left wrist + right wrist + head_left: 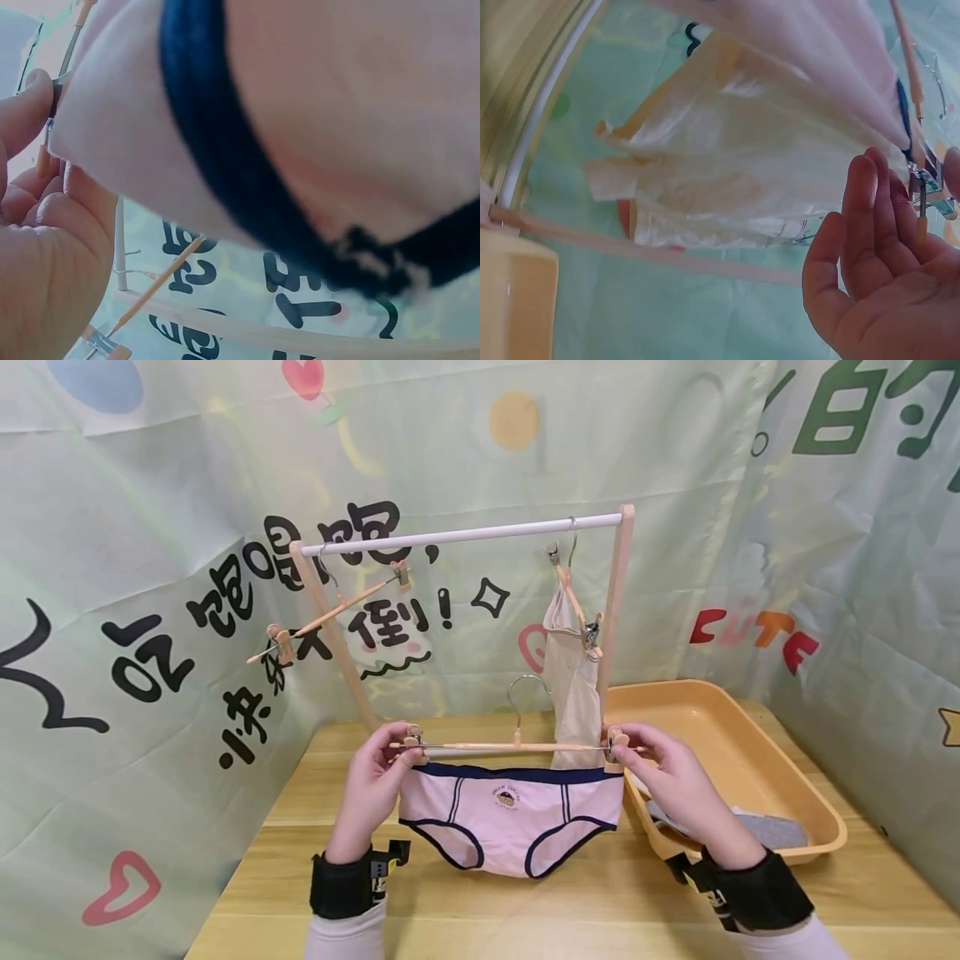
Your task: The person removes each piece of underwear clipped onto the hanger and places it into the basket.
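Pink underpants (510, 818) with navy trim hang from the two clips of a peach clip hanger (517, 746). In the head view, my left hand (378, 781) pinches the hanger's left clip by thumb and fingers. My right hand (667, 777) pinches the clip at the other end. The waistband lies roughly level below the bar, and the hanger's metal hook (525, 681) points up, free of the rack. In the left wrist view, the underpants' cloth (112, 112) fills much of the picture beside the left hand. The right wrist view shows the right thumb and fingers at the clip.
Behind stands a small drying rack (465, 535). On its left hangs a bare clip hanger (345, 604); on its right hangs a cream cloth garment (573, 685) on another. A yellow tray (720, 718) with some folded grey and white cloth (768, 831) sits at the right.
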`<move>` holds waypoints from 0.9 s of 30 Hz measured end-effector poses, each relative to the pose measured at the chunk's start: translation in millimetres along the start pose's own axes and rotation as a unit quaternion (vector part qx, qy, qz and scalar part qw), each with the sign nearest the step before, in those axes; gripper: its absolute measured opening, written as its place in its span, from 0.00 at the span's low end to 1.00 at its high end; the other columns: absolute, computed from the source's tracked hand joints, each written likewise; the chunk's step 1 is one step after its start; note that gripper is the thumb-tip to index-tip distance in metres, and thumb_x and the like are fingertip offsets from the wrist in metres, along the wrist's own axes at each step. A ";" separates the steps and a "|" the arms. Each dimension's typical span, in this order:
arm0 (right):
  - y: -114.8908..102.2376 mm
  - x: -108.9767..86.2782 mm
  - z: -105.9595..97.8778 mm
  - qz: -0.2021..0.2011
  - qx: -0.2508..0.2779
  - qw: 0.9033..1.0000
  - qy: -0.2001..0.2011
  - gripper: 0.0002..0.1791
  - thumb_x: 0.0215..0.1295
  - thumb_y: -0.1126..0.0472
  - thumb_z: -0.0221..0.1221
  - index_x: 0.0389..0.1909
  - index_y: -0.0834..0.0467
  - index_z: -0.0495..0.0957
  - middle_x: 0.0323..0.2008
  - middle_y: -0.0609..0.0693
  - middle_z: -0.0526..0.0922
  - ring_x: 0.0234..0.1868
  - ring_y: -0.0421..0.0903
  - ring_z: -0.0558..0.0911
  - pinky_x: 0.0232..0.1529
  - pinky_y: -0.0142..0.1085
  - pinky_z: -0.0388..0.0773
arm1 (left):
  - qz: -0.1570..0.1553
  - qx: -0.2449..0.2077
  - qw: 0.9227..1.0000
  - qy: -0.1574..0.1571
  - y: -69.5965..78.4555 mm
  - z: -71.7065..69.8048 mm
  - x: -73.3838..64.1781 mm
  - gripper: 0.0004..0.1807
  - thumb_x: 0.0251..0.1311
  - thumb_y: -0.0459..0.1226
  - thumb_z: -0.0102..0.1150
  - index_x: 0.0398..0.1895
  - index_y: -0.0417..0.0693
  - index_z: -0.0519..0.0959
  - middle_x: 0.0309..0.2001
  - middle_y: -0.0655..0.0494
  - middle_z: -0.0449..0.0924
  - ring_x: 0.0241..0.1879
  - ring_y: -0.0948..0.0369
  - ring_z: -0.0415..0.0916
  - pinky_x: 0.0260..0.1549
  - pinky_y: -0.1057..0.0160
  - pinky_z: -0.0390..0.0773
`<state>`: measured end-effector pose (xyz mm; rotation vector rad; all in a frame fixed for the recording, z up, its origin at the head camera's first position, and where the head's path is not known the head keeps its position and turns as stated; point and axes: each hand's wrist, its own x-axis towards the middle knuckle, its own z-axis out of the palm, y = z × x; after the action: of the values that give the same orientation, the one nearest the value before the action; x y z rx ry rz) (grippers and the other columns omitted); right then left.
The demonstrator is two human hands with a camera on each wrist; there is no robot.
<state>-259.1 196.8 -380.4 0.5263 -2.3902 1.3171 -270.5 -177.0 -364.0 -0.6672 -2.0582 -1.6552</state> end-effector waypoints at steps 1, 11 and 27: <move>0.2 0.1 0.3 0.001 0.018 1.000 -0.004 0.17 0.69 0.55 0.53 0.54 0.59 0.76 0.44 0.53 0.82 0.42 0.42 0.78 0.39 0.32 0.78 | -0.001 0.001 1.000 0.000 0.0 0.1 0.0 0.12 0.60 0.26 0.55 0.47 0.32 0.75 0.38 0.43 0.76 0.34 0.59 0.79 0.34 0.71 0.82; -2.6 0.7 0.8 0.011 0.070 0.997 -0.016 0.16 0.68 0.57 0.55 0.51 0.62 0.76 0.44 0.55 0.81 0.38 0.41 0.80 0.35 0.26 0.78 | -0.023 0.018 0.999 -0.013 -1.1 -1.3 -0.8 0.13 0.61 0.29 0.57 0.48 0.34 0.75 0.40 0.38 0.78 0.35 0.59 0.78 0.34 0.73 0.80; -7.4 -1.3 2.7 0.009 0.039 0.999 0.009 0.12 0.67 0.55 0.56 0.48 0.54 0.77 0.39 0.53 0.82 0.33 0.42 0.77 0.26 0.29 0.76 | -0.067 0.052 0.995 -0.058 0.3 -5.4 -0.2 0.11 0.62 0.30 0.56 0.46 0.35 0.75 0.42 0.38 0.77 0.38 0.53 0.80 0.37 0.70 0.81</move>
<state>-254.7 191.0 -377.0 0.5143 -2.3425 1.4227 -270.1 -182.2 -362.8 -0.6156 -2.2990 -1.6002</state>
